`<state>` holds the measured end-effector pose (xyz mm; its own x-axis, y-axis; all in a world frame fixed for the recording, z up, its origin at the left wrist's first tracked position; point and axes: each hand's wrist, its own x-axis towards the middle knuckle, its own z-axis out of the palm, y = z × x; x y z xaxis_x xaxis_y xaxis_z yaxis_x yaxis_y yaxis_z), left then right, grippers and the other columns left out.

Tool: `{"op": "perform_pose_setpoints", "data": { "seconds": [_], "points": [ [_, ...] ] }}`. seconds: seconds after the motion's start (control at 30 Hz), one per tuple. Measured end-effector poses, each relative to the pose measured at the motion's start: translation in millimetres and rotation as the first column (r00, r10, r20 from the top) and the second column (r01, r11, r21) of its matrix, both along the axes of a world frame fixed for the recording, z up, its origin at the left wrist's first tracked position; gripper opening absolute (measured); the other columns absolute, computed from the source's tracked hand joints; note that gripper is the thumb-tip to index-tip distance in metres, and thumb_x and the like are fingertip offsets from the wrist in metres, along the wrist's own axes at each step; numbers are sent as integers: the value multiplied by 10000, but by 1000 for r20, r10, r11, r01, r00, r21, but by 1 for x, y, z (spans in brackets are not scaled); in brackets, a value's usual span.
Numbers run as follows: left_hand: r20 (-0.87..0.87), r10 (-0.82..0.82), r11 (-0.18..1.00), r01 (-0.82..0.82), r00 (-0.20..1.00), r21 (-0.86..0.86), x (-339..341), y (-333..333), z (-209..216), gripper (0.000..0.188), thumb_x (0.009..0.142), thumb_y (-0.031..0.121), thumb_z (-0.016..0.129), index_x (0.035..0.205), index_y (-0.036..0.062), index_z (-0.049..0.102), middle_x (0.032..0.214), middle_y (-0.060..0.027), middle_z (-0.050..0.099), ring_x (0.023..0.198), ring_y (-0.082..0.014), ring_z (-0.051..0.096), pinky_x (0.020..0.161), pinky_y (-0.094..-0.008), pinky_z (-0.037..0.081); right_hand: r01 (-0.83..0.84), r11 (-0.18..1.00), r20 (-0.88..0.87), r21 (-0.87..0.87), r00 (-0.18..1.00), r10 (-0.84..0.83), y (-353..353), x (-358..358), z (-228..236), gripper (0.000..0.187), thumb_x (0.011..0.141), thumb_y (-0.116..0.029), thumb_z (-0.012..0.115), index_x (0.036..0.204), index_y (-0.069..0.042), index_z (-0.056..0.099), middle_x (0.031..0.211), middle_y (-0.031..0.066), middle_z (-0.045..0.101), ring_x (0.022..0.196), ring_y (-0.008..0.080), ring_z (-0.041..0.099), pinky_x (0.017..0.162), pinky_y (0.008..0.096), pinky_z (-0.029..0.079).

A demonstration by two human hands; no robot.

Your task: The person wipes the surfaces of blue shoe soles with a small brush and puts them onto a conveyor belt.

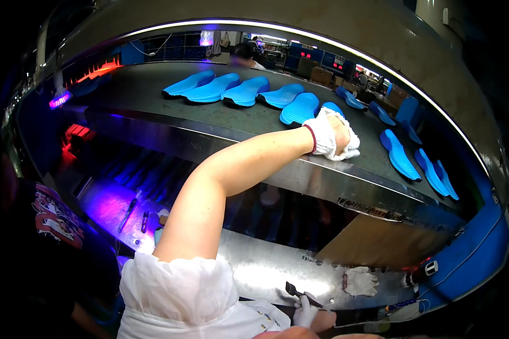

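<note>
My left hand [335, 137], in a white knit glove with skin showing at its back, reaches over the dark conveyor belt. Its fingers are curled at a blue shoe sole [332, 106], whose far end sticks out beyond the glove; the fingertips are partly hidden. Just left of it lies another blue sole [300, 108], at the end of a row of several. Low in the view, my right hand [305, 312], in a thin pale glove, is closed around a dark flat brush [291, 289], bristles pointing up and left.
More blue soles [399, 155] lie at the belt's right side. A metal edge [209, 146] runs along its front. Below is a metal shelf [266, 271] with a spare glove [361, 281] and a dark cylinder [423, 272]. Another person's printed shirt [56, 214] is close at left.
</note>
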<state>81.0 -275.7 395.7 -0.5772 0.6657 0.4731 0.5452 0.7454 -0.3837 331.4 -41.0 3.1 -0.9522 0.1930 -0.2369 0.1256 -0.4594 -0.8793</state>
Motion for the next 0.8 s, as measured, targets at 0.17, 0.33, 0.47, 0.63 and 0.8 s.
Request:
{"op": "perform_pose_setpoints", "data": {
  "seconds": [0.17,0.33,0.47,0.63,0.8],
  "points": [
    [28,-29,1000,30,999,-6,-12,3,-3,211,785,390,588,779,180,613,723,-114,611,695,-348,615,543,-513,438,2,997,10,73,1000,-2,-1,-5,-10,227,877,-92,595,1063,35,566,740,76,585,579,124,539,499,221,441],
    [13,-25,1000,25,1000,0,-6,-5,-1,239,810,399,576,748,172,616,699,-115,608,669,-348,613,528,-507,435,-5,999,-40,50,999,7,-4,-7,-23,230,867,-62,590,1068,46,562,781,82,596,587,125,542,501,228,442],
    [3,-99,992,98,995,81,0,2,2,303,833,440,556,708,168,604,664,-99,599,646,-347,605,509,-507,420,15,998,-14,61,1000,-14,-4,-1,-1,266,825,-71,643,1057,42,581,852,77,599,657,119,566,559,217,449],
    [-95,-184,972,195,978,131,-12,-13,-16,292,857,412,539,726,159,602,674,-110,602,646,-354,601,536,-507,433,-4,998,48,61,999,1,-5,5,-3,262,843,-67,616,1077,42,575,852,79,598,659,118,561,562,218,446],
    [-216,-216,946,259,952,196,4,-7,7,286,869,333,544,806,64,619,802,-155,630,727,-352,615,650,-473,488,-14,1000,60,15,998,13,-2,0,-9,265,830,-40,625,1070,60,572,883,105,610,684,137,584,552,216,451]
  ]
}}
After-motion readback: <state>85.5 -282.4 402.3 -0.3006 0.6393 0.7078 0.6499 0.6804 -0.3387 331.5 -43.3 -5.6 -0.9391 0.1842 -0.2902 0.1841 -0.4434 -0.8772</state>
